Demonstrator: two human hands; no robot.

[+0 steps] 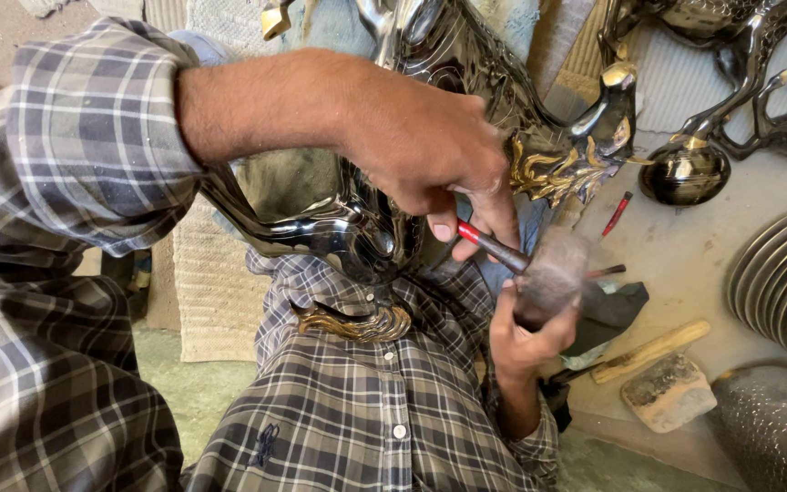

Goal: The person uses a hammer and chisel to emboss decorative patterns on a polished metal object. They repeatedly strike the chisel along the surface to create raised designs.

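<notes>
Pinching a slim red-handled chisel [489, 244] between thumb and fingers, the left hand [430, 146] sets its tip against the polished dark metal animal figure [357, 219] resting across the lap. Below the figure, the right hand [526, 333] is clenched around a hammer [553, 269], blurred, likely mid-swing. By its look the figure is heavy, rigid and slick, with gilded relief [553, 173] that could mar; its thick body seems a safer hold than the thin curled parts. Right of the figure lie a wooden-handled tool [653, 351] and a stone block [669, 392].
</notes>
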